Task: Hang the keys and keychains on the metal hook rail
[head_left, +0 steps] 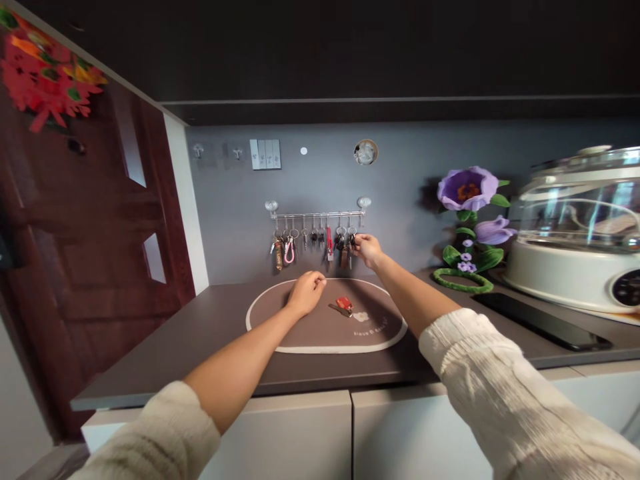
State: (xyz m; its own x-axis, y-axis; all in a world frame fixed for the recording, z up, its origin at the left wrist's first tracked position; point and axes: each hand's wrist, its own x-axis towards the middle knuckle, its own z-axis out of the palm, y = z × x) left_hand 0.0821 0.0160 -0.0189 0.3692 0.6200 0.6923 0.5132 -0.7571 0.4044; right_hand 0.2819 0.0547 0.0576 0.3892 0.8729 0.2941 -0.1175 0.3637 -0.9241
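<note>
A metal rail on the grey wall carries several key rings on hooks. My right hand is at its right end, with thumb and fingers pinched on a bunch of keys that hangs there. My left hand is low over the brown oval mat, its fingers curled in and nothing showing between them. To the right of it, a key with a red tag lies on the mat. Along the rail hang a pink loop strap and a red key holder.
A black phone lies on the counter at right, before a clear-lidded white appliance. A purple crochet flower stands beside it. A dark cabinet overhangs the counter. At left is a brown door.
</note>
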